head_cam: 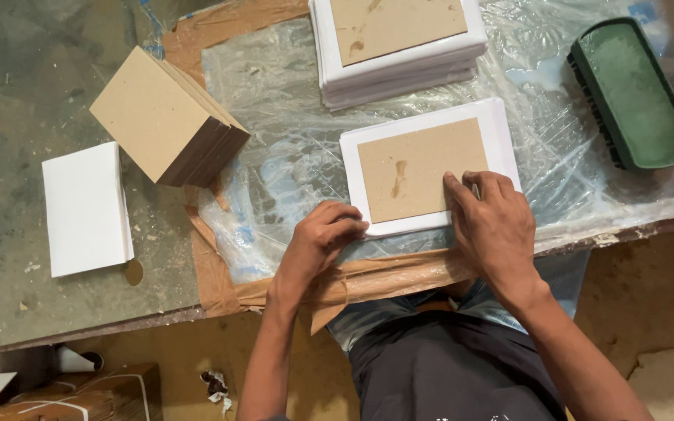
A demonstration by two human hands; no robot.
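Left hand is curled, knuckles up, fingertips pinching the near-left edge of the white sheet. It looks like it is folding that margin up, but the fingers hide the fold itself. Right hand lies flat and open, not gripping anything, fingers pressing down on the near-right corner of the brown board.

The board sits on the white sheet directly between and just ahead of both hands, with a white margin showing all round. One darker smear on the board, left of the right fingertips.

To do this step well, my read:
- keep the right palm's weight on the board so it doesn't skate on the sheet
- keep the margin even on all sides before creasing
- run the left fingertips along the edge, not one spot, so the fold lies tight against the board
- clean fingers, white paper marks easily

Around:
- stack of finished boards ahead of the hands, well apart
- pile of bare brown boards ahead-left of the left hand
- stack of white sheets far left of it
- green brush ahead-right of the right hand
- crinkled clear plastic film under the work
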